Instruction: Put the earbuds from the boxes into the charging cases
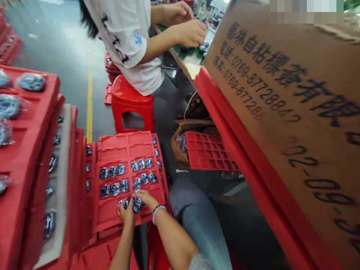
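Low down beside my knee lies a red compartment tray (112, 216) with several small dark bagged parts (116, 188) set in rows. Both my hands rest on its near row. My left hand (127, 214) is curled with fingers pinched around bagged parts. My right hand (145, 199), with a bead bracelet on the wrist, has its fingers closed on a bagged part (137, 204) in the same row. The hands nearly touch each other.
Stacks of red trays (25, 150) holding bagged parts rise at my left. A large printed cardboard box (287, 97) on red trays fills the right. Another person in a white shirt (126, 37) sits on a red stool (132, 105) ahead. A red grid tray (209, 152) lies in a box on the floor.
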The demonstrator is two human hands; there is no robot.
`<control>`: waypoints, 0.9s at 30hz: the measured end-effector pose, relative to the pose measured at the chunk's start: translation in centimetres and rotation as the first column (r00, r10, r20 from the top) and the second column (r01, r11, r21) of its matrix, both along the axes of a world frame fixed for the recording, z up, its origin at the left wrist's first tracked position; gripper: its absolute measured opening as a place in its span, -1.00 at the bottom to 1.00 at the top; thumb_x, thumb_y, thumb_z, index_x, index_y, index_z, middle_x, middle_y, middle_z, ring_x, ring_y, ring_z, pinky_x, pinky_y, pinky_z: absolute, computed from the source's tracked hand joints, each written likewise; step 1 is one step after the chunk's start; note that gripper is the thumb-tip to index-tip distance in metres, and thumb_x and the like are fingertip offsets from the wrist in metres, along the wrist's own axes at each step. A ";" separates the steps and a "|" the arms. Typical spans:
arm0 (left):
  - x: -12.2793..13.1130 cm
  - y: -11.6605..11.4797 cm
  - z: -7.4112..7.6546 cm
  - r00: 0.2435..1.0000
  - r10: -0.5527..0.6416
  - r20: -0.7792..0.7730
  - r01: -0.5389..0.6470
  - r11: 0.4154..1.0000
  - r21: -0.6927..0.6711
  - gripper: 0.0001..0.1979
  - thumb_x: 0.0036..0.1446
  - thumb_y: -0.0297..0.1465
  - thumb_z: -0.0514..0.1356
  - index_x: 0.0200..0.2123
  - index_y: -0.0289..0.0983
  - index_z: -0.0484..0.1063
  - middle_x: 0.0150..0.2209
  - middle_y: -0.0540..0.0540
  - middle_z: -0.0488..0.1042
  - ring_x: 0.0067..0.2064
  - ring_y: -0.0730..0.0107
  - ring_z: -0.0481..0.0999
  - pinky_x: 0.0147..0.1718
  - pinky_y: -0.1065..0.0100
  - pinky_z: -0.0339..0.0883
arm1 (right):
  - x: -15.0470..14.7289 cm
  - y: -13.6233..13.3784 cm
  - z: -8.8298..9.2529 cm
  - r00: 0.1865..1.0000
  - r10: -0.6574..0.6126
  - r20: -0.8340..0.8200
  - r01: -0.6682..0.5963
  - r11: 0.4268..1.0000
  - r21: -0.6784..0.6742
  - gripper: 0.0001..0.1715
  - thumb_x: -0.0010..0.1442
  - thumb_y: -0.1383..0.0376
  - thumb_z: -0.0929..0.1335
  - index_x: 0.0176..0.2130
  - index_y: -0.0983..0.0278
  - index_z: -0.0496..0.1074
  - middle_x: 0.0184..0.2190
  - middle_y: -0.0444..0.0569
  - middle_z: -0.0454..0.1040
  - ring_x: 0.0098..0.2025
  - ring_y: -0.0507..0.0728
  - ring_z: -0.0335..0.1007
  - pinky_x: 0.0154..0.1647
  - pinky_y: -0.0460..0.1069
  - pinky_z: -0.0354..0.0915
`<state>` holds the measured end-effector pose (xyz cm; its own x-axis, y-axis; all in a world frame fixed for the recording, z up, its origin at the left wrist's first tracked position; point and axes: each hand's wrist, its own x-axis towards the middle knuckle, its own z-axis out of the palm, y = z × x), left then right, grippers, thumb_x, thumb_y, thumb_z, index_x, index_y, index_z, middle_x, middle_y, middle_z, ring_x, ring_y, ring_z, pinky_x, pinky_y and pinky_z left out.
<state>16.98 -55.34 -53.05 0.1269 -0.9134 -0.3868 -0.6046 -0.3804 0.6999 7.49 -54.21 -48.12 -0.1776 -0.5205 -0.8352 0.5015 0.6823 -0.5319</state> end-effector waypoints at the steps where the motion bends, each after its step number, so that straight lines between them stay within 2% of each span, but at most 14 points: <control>1: 0.0 0.1 0.4 1.000 0.010 -0.005 -0.010 1.000 -0.007 -0.70 0.12 -0.31 0.08 -0.10 -0.31 0.28 -0.08 -0.14 0.31 -0.11 0.26 0.36 -0.17 0.13 0.28 | 0.1 0.1 0.4 1.000 0.012 -0.003 -0.012 1.000 -0.017 -0.66 0.17 0.22 0.26 -0.08 0.33 0.29 -0.12 -0.02 0.34 -0.17 0.12 0.33 -0.19 0.09 0.30; 4: -0.1 0.1 1.8 0.998 0.063 -0.013 -0.064 0.997 -0.050 -0.70 0.11 -0.30 0.09 -0.11 -0.32 0.28 -0.08 -0.14 0.30 -0.11 0.25 0.34 -0.17 0.12 0.27 | 0.1 0.5 1.7 0.999 0.042 -0.021 -0.044 0.995 -0.089 -0.67 0.17 0.23 0.26 -0.08 0.33 0.28 -0.12 0.00 0.33 -0.17 0.10 0.33 -0.19 0.09 0.30; 7: -0.4 -0.3 3.6 0.992 0.122 -0.040 -0.126 0.985 -0.122 -0.67 0.00 -0.28 0.17 -0.15 -0.29 0.32 -0.07 -0.14 0.24 -0.04 0.19 0.28 -0.10 0.14 0.22 | -0.1 0.9 3.5 0.996 0.078 -0.034 -0.082 0.984 -0.159 -0.66 0.18 0.22 0.25 -0.06 0.32 0.26 -0.12 0.00 0.33 -0.18 0.09 0.33 -0.21 0.08 0.31; 10: -0.3 -0.6 6.7 0.983 0.159 -0.093 -0.176 0.959 -0.221 -0.64 -0.10 -0.25 0.20 -0.19 -0.26 0.36 -0.13 -0.11 0.21 0.02 0.14 0.21 -0.02 0.20 0.16 | -0.5 0.6 6.2 0.991 0.124 -0.053 -0.133 0.962 -0.240 -0.68 0.18 0.22 0.24 -0.08 0.33 0.27 -0.16 -0.02 0.35 -0.23 0.07 0.35 -0.26 0.04 0.33; 12: -0.2 -0.3 9.6 0.973 0.177 -0.146 -0.214 0.929 -0.303 -0.62 -0.10 -0.23 0.18 -0.18 -0.26 0.35 -0.15 -0.11 0.20 0.03 0.14 0.19 0.01 0.19 0.12 | -0.6 0.1 8.8 0.985 0.150 -0.084 -0.169 0.933 -0.317 -0.74 0.16 0.24 0.27 -0.17 0.35 0.32 -0.28 -0.07 0.38 -0.33 0.02 0.35 -0.32 0.00 0.32; 14: -0.1 0.3 13.1 0.959 0.186 -0.213 -0.257 0.889 -0.380 -0.59 -0.08 -0.23 0.16 -0.14 -0.27 0.32 -0.11 -0.12 0.17 0.03 0.16 0.19 0.01 0.19 0.11 | -0.6 -0.1 12.3 0.979 0.156 -0.134 -0.198 0.890 -0.411 -0.80 0.07 0.25 0.34 -0.32 0.36 0.38 -0.43 -0.15 0.37 -0.42 -0.01 0.31 -0.34 -0.03 0.29; 16: -0.1 1.5 17.1 0.941 0.179 -0.287 -0.296 0.848 -0.441 -0.57 -0.06 -0.24 0.15 -0.09 -0.27 0.27 -0.05 -0.13 0.12 0.02 0.19 0.20 0.00 0.21 0.14 | -0.6 0.6 16.4 0.972 0.123 -0.201 -0.211 0.835 -0.509 -0.80 -0.06 0.24 0.41 -0.44 0.34 0.41 -0.52 -0.20 0.34 -0.42 -0.01 0.27 -0.28 -0.05 0.25; 19: -0.4 4.3 23.9 0.914 0.113 -0.390 -0.318 0.797 -0.514 -0.56 -0.05 -0.27 0.14 -0.06 -0.25 0.23 -0.04 -0.12 0.12 0.00 0.23 0.24 -0.02 0.22 0.17 | -0.4 4.2 23.3 0.952 -0.008 -0.307 -0.196 0.755 -0.625 -0.71 -0.19 0.17 0.45 -0.43 0.29 0.45 -0.43 -0.18 0.34 -0.23 0.05 0.24 -0.08 -0.05 0.13; 23: -0.6 10.6 33.2 0.838 -0.130 -0.530 -0.297 0.706 -0.643 -0.58 -0.15 -0.31 0.20 -0.15 -0.27 0.29 -0.12 -0.09 0.19 -0.11 0.22 0.32 -0.07 0.13 0.22 | 0.2 13.4 33.1 0.862 -0.241 -0.446 -0.204 0.640 -0.740 -0.54 -0.17 0.00 0.41 -0.31 0.23 0.47 -0.31 -0.13 0.30 -0.11 0.09 0.17 0.03 -0.02 0.03; 25: -0.4 14.7 37.3 0.731 -0.288 -0.619 -0.302 0.676 -0.672 -0.58 -0.17 -0.34 0.21 -0.16 -0.28 0.27 -0.22 -0.06 0.25 -0.23 0.28 0.37 -0.16 0.11 0.29 | 1.0 18.9 37.5 0.778 -0.351 -0.521 -0.255 0.582 -0.773 -0.51 -0.16 -0.04 0.39 -0.29 0.22 0.47 -0.27 -0.09 0.26 -0.09 0.11 0.16 0.03 0.01 0.04; 27: -0.3 19.1 40.5 0.594 -0.415 -0.689 -0.323 0.662 -0.676 -0.56 -0.17 -0.37 0.21 -0.15 -0.27 0.23 -0.29 -0.03 0.28 -0.32 0.34 0.39 -0.22 0.11 0.32 | 2.0 24.6 41.0 0.698 -0.451 -0.556 -0.269 0.555 -0.787 -0.49 -0.15 -0.05 0.38 -0.27 0.22 0.47 -0.23 -0.05 0.25 -0.07 0.14 0.16 0.03 0.04 0.06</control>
<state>16.65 -36.29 -12.50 0.0851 -0.8988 0.4301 0.2795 0.4359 0.8555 9.45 -29.64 -7.11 -0.5384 -0.7925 0.2864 -0.1864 -0.2195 -0.9576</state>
